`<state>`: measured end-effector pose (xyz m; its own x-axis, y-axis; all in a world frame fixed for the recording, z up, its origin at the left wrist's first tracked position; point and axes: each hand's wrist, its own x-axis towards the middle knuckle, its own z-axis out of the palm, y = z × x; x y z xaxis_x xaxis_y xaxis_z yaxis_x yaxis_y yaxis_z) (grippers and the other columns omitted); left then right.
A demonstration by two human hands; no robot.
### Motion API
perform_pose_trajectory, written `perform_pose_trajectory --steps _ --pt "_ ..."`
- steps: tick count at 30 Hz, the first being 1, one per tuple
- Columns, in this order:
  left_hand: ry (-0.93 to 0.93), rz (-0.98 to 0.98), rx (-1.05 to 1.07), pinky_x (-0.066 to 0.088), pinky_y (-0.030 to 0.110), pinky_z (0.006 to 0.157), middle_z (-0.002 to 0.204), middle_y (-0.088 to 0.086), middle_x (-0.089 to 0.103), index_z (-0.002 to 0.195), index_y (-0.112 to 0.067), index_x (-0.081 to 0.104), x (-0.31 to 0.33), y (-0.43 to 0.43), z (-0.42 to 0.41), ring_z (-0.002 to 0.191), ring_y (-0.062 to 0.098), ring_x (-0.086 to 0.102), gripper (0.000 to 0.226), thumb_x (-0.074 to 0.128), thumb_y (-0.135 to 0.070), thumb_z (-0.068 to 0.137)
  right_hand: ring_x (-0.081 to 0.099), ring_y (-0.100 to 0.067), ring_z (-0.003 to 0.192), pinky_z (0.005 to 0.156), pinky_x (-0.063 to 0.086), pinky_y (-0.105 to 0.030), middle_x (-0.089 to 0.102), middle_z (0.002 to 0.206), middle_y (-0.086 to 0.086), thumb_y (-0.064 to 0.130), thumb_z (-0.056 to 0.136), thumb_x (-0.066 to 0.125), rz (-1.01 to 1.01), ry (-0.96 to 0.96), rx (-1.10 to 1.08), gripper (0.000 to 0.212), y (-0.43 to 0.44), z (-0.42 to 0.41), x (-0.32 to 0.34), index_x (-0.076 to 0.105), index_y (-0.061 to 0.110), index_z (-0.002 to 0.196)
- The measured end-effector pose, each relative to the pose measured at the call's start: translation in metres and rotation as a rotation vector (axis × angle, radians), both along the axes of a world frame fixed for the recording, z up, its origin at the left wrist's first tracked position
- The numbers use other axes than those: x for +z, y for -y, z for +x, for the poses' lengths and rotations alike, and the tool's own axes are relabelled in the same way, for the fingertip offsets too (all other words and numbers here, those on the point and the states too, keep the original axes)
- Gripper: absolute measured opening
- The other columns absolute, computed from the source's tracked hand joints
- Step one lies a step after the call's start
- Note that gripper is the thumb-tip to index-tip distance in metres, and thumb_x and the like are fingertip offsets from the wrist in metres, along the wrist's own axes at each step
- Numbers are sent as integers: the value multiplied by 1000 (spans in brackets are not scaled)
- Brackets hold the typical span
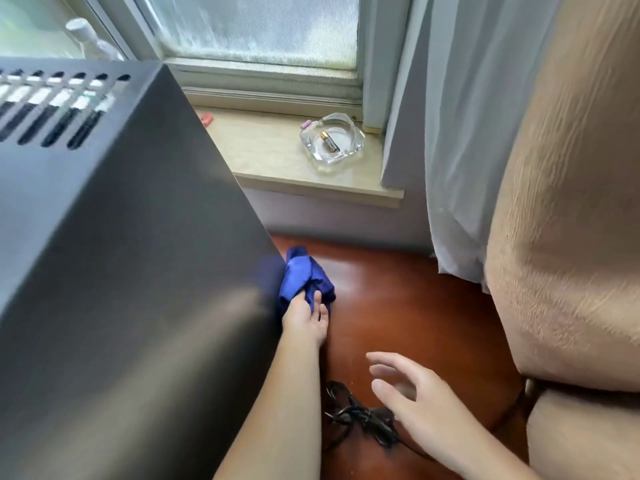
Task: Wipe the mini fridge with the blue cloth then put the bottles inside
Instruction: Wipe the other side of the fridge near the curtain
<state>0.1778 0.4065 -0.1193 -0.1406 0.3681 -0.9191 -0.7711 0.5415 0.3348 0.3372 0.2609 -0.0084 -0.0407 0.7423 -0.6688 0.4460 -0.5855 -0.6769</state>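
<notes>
The blue cloth (pixel 306 277) is clenched in the left grip (pixel 306 315) against the mini fridge (pixel 138 220) side; the right grip (pixel 412 393) is released. The cable (pixel 360 420) behind both grips could be snagged by a forearm.

The mini fridge (pixel 121 220) is a dark grey box with vent slots across its upper face. My left hand (pixel 306 320) grips the crumpled blue cloth (pixel 304 275) against its side's far edge.

Mini fridge (pixel 121 220) left, armchair (pixel 561 237) right, ashtray (pixel 358 142) on windowsill (pixel 270 157) behind.
</notes>
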Motion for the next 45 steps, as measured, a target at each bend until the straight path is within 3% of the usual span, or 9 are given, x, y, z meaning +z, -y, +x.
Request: perform_pose_trajectory --steps 3,8,16,24,29,31,36,40,45 --pt "31 47 -29 47 21 65 119 -9 66 139 -22 56 -5 -34 5 122 9 65 35 57 -28 104 70 6 86 93 57 -29 69 110 35 36 92 67 -57 23 -48 29 5 11 -7 66 59 112" --pt "-56 42 -77 43 18 56 90 -7 65 117 -23 58 -6 -38 7 72 3 61 16 61 -26 103 71 6 88 99 56 -36 70 103 40 34 90 69 -92 78 -149 32 20 35 -9 67 62 105" --pt "-240 89 -177 44 24 65 86 -1 65 106 -18 63 38 95 -20 74 9 59 7 65 -21 100 73 1 94 96 58 -39 70 105 38 36 93 66 21 60 -164 32 40 42 8 64 66 105" --pt "-296 398 -454 41 24 60 67 -5 57 102 -17 69 137 208 -38 63 8 49 13 59 -27 102 73 -13 86 62 56 -27 73 112 6 12 99 60 178 -83 -239 30 94 29 24 67 38 112" --pt "-398 308 -689 43 24 59 60 -9 61 98 -16 71 139 271 -32 59 7 56 13 63 -26 101 71 -23 80 63 55 -35 74 108 4 14 96 62 200 -93 -223 28 129 22 15 68 40 105" --pt "-428 232 -749 43 19 52 57 -11 63 99 -15 69 114 291 -23 53 2 57 13 63 -26 101 71 -19 86 76 59 -40 72 110 9 32 87 65 178 -48 -175 25 146 21 3 65 51 103" --pt "-331 115 -881 51 28 76 129 -1 69 149 -16 47 52 328 -17 102 9 67 54 64 -30 100 69 -13 95 91 59 -43 69 111 15 39 87 64 118 45 -51 22 194 13 -16 60 57 99" --pt "-322 206 -903 54 29 85 120 -10 65 156 -21 37 72 354 -33 113 15 67 61 63 -24 100 70 -10 95 91 59 -42 73 104 15 31 93 66 110 92 -74 19 224 -3 -14 66 48 100" --pt "-378 411 -969 55 24 85 116 -10 77 126 -32 66 115 399 -108 102 4 74 29 67 -32 97 75 -9 76 76 59 -39 79 85 7 24 95 67 205 62 -142 12 258 -71 6 75 32 92"
